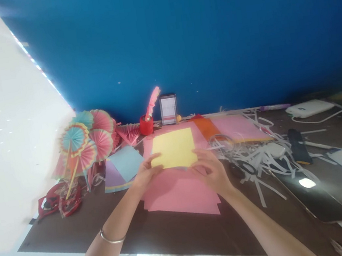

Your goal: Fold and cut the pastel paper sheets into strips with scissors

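Note:
A yellow sheet of paper (174,148) lies on a stack of pink paper (180,192) in the middle of the dark table (86,229). My left hand (145,175) pinches the yellow sheet's near left corner. My right hand (212,170) has its fingers curled on the sheet's near right corner. A thin bracelet circles my left wrist.
Folded paper fans (85,140) stand at the left, with light blue and purple sheets (122,168) beside them. A red cup (146,125) holds a pink feather. White paper strips (251,155), pink and orange sheets (231,128), a white charger (310,108) and a dark tablet (314,197) fill the right.

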The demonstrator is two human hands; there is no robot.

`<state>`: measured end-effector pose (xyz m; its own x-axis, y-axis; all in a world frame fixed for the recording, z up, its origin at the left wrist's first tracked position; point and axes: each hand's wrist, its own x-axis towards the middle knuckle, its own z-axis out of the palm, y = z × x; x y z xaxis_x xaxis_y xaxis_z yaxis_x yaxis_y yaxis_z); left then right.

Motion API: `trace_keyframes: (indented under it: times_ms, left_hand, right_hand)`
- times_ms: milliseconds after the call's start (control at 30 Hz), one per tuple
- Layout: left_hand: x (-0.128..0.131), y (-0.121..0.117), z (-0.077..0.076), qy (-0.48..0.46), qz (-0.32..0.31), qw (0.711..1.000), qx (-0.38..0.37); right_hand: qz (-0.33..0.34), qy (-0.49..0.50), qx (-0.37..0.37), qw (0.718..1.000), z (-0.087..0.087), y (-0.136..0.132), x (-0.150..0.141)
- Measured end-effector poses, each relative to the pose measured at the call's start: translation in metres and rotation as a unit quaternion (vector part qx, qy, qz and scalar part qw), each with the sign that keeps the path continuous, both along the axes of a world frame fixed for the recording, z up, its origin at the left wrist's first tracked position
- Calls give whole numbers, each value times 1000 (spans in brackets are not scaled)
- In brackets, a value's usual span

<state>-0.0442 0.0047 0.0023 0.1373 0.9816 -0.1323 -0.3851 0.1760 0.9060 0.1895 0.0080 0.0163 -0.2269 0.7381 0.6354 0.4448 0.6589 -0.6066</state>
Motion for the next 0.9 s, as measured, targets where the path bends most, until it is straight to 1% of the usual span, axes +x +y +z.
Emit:
trace_keyframes:
  times_ms: [67,133,200,267,367,467,567,633,733,800,900]
  left_hand:
    - [-1,0,-1,59,6,998,20]
    - [-1,1,0,116,21,992,49]
    - [-1,1,1,154,32,984,84]
    - [-1,0,3,175,32,978,110]
    - [0,-2,6,172,4,978,118]
    - [0,-5,9,134,-27,983,126]
    - [-3,-6,9,72,-55,989,116]
    - [-6,-4,8,54,-55,992,98]
    - [-9,0,5,97,-32,991,89]
    - [-10,1,4,123,-36,988,92]
    - [-10,0,5,119,-49,986,106]
  right_hand:
    - [-16,49,-66,997,3,-1,-3]
    - [-24,102,-122,987,4,-1,-5]
    - [-9,156,-160,975,1,1,-6]
    - [24,211,-191,958,-3,5,-7]
    - [58,276,-237,930,-7,9,-6]
    - [70,309,-275,908,-7,11,-3]
    - [75,306,-293,903,-5,11,-1]
    - [83,297,-291,906,-4,11,0]
    - [101,317,-293,896,-3,11,1]
    - [110,345,-302,882,-2,12,1]
    - [118,372,-324,862,-1,13,1]
